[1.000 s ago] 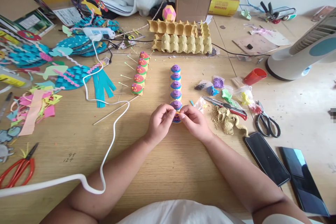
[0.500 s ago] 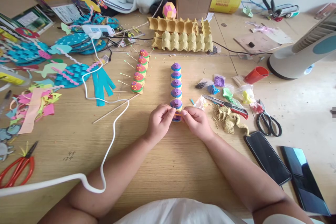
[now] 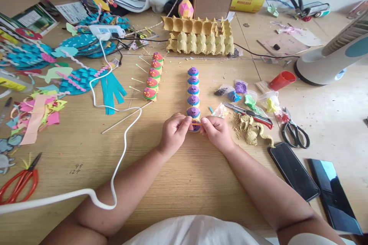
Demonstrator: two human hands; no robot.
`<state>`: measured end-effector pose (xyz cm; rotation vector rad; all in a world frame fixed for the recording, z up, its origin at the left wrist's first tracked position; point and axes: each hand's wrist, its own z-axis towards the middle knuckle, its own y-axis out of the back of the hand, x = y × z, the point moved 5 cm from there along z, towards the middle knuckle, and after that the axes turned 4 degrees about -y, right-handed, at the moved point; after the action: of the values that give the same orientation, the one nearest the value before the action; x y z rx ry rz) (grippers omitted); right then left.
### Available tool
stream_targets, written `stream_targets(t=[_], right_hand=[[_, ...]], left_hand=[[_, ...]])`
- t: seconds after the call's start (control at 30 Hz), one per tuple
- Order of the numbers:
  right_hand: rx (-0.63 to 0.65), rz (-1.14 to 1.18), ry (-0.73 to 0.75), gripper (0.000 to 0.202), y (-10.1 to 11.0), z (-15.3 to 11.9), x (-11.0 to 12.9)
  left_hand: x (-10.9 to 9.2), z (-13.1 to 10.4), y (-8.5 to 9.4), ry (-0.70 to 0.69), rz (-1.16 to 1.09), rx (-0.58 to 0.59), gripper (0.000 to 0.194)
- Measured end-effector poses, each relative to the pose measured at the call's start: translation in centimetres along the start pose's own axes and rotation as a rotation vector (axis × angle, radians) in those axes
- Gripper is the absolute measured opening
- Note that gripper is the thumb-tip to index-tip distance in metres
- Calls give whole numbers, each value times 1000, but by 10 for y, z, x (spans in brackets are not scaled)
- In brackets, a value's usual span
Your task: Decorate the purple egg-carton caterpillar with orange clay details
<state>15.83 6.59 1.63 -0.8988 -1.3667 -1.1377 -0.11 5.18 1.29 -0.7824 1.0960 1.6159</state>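
My left hand [image 3: 176, 133] and my right hand [image 3: 216, 132] are closed in pinches, facing each other. Stretched between their fingertips is a thin orange strip [image 3: 197, 124]; its material is too small to tell. Just behind and beneath it stands a row of egg-carton cups [image 3: 193, 100] topped with purple and blue, small faces on them. The nearest cup is partly covered by the strip and my fingers. To the left, a similar row with red and green tops [image 3: 152, 82] has several pale-headed sticks lying beside it.
A white cable [image 3: 125, 138] loops across the left side, over my left forearm. On the right lie a utility knife [image 3: 250, 114], black scissors [image 3: 295, 133], bagged coloured clay [image 3: 240, 87] and two phones [image 3: 293, 170]. Egg cartons [image 3: 205, 43] stand at the back; red-handled pliers [image 3: 20, 183] lie front left.
My hands have drawn slightly apart, and more of the orange strip shows between them, now looking straighter. The view has shifted a little; the rows of cups stay in place.
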Motion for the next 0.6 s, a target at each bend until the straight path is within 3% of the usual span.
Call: stream_targets(t=[0.17, 0.4, 0.6], right_hand=[[-29, 21, -31, 69, 1, 0, -4], [-41, 53, -43, 68, 3, 0, -5], [-23, 27, -9, 70, 2, 0, -11]], left_hand=[[6, -2, -1, 83, -109, -30, 51], [-7, 0, -6, -97, -40, 57, 26], [-5, 0, -6, -113, -45, 62, 12]])
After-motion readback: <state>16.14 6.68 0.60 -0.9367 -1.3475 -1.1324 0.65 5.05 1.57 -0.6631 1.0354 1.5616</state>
